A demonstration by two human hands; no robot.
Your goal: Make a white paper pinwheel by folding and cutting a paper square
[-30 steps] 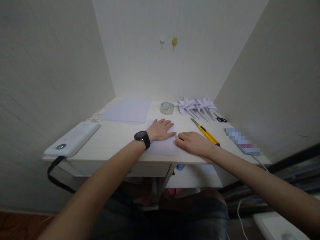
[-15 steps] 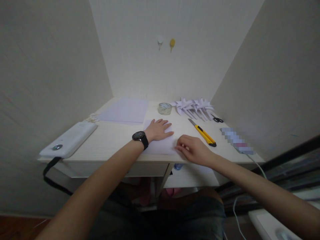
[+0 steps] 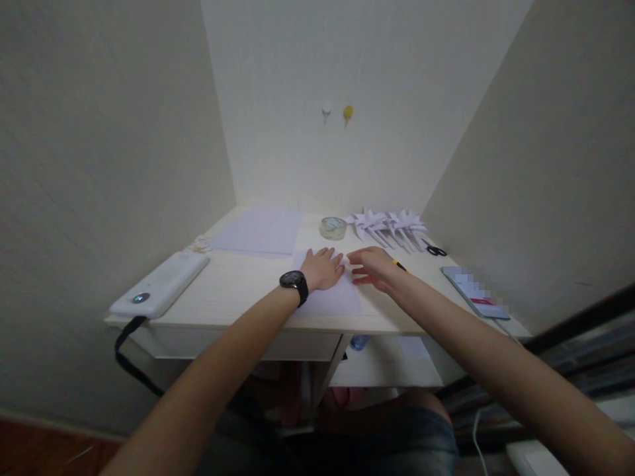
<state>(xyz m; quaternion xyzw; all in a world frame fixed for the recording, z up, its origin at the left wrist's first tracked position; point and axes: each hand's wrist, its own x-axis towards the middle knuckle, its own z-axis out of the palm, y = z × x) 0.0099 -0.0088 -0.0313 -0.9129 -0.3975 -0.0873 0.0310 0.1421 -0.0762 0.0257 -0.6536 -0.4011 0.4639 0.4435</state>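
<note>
My left hand (image 3: 322, 269), with a black watch (image 3: 294, 283) on its wrist, lies flat with fingers spread on a white sheet of paper (image 3: 332, 303) at the desk's front middle. My right hand (image 3: 372, 268) is at the sheet's upper right edge, its fingers apart and curved toward my left hand. Nothing shows between its fingers. The right wrist and forearm cover most of a yellow utility knife (image 3: 400, 266); only a short piece of it shows.
Behind are white paper sheets (image 3: 255, 230), a roll of clear tape (image 3: 333, 229), paper pinwheels (image 3: 389, 228) and black-handled scissors (image 3: 437, 251). A white device (image 3: 161, 284) with a black strap lies left, a phone (image 3: 473, 293) right. Walls enclose the desk (image 3: 223, 291) on three sides.
My right hand has moved up along the sheet's right side and its fingers have spread; its forearm now hides most of the knife. My left hand stays on the sheet. The view has tilted slightly.
</note>
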